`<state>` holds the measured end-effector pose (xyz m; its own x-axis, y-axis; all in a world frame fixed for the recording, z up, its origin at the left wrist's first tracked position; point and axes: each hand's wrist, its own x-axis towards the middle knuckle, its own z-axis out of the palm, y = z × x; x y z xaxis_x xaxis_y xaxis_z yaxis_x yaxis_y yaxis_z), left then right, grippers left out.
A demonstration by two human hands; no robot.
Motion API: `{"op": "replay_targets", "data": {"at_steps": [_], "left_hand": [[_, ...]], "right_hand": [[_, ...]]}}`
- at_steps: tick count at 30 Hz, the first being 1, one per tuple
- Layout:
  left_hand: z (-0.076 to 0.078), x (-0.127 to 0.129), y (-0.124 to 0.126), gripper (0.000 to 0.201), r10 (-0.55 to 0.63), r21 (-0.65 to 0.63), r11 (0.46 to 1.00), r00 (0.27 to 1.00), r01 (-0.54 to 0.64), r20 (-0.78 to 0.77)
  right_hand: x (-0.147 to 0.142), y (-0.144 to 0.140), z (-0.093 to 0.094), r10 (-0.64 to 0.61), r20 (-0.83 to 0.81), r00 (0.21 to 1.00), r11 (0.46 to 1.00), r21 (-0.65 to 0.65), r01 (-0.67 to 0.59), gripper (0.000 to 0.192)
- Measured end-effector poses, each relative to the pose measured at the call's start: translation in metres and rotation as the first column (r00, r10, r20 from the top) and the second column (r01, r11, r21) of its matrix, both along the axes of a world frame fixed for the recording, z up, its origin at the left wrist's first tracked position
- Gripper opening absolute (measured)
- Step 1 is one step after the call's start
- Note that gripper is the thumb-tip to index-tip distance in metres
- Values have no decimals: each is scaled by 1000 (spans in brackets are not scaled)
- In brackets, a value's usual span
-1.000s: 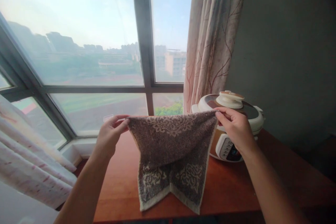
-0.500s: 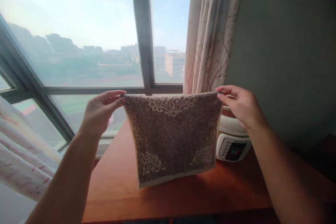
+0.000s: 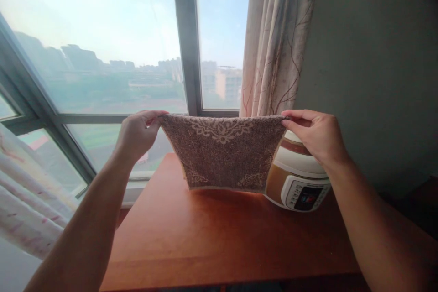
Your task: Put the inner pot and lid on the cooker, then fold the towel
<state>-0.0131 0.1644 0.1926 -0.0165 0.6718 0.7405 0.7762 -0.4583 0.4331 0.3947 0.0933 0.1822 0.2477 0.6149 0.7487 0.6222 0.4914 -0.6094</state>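
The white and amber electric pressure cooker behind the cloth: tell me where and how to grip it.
Grip the white and amber electric pressure cooker low on its round body, one hand on each side. Its walls are smooth and curved, and no handle shows. The brown patterned towel, pinched by the left hand and right hand, hides its left side.

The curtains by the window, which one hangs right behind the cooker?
The tall beige curtain with red branch pattern, hanging between window frame and wall behind the white and gold electric cooker. The pale curtain with pink dashes is at far left.
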Motion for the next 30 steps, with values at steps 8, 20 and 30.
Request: {"op": "replay_targets", "data": {"at_steps": [8, 20, 30], "left_hand": [[17, 11, 10, 35, 50, -106, 992, 983, -69, -178], [26, 11, 6, 24, 44, -2, 999, 989, -44, -140], [30, 24, -6, 25, 190, 185, 970, 967, -158, -170]], "right_hand": [[2, -14, 3, -76, 162, 984, 994, 88, 62, 18], [5, -43, 12, -225, 430, 874, 971, 171, 167, 8], [9, -48, 9, 67, 130, 989, 988, -146, -48, 18]]}}
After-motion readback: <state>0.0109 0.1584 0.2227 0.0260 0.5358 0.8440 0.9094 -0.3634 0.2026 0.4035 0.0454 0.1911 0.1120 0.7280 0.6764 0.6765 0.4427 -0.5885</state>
